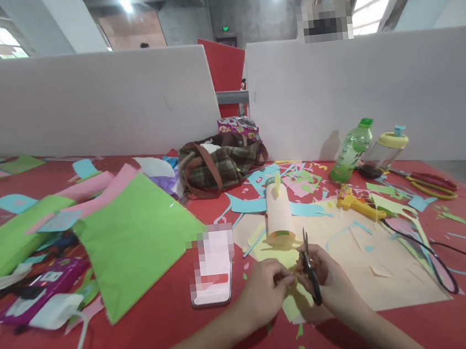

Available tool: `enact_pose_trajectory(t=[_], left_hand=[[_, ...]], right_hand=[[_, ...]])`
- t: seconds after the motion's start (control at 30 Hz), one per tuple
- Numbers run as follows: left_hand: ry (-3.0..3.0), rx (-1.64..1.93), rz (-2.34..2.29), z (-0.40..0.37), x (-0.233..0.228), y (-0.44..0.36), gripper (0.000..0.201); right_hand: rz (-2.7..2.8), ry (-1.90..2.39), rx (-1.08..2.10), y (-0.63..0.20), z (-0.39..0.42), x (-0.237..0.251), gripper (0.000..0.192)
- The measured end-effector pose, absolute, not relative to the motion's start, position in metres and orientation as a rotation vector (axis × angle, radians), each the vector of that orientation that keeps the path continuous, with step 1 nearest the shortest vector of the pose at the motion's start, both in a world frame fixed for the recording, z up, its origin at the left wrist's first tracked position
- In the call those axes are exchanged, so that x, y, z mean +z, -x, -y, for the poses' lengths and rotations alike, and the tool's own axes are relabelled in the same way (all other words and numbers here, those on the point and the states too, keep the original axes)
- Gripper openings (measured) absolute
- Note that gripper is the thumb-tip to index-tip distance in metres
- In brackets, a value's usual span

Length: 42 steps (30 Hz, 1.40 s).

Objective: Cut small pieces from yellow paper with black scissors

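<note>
In the head view, a peach paper tube [278,208] is on the worktop [162,337] with its open end facing the person; whether it lies flat or is propped cannot be told. Its place just beyond the hands probably keeps it in sight while leaving both hands free. The left hand [267,287] and right hand [327,278] meet on the near side of the tube, over yellow paper [268,248], perhaps to steady fine work between them. A hot glue gun [361,205] lies right of the tube, seemingly parked within reach; a smartphone [214,296] lies to its near left.

The right fingers curl around black-handled scissors [313,282], blades pointing away from the person. The left thumb and forefinger are drawn narrow, close to the right fingertips; whether they pinch a scrap cannot be told.
</note>
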<state>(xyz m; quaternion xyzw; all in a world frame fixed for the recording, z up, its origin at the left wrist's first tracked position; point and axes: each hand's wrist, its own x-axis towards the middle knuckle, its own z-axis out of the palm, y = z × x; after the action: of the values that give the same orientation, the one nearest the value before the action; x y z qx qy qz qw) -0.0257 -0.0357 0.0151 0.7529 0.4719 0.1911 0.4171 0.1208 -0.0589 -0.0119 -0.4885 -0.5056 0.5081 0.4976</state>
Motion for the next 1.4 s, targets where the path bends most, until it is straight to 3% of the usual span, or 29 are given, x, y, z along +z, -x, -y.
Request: enact_pose_trajectory(t=[0.47, 0.77, 0.97, 1.2, 1.4], left_hand=[[-2.015, 0.529, -1.191, 0.028, 0.023, 0.035, 0.019], [-2.282, 0.101, -1.215, 0.007, 0.026, 0.062, 0.017], [-2.366, -0.032, -1.163, 0.006, 0.028, 0.066, 0.018], [-2.316, -0.185, -0.996, 0.009, 0.032, 0.071, 0.004], [-2.304, -0.264, -0.869, 0.011, 0.031, 0.068, 0.009]], right_hand=[[1.182, 1.232, 1.212, -0.125, 0.056, -0.008, 0.035], [1.189, 1.287, 1.128, -0.135, 0.051, -0.005, 0.034], [1.178, 1.308, 1.139, -0.136, 0.052, -0.003, 0.032], [1.175, 1.306, 1.145, -0.135, 0.052, -0.003, 0.032], [1.182, 1.309, 1.174, -0.133, 0.052, -0.003, 0.032]])
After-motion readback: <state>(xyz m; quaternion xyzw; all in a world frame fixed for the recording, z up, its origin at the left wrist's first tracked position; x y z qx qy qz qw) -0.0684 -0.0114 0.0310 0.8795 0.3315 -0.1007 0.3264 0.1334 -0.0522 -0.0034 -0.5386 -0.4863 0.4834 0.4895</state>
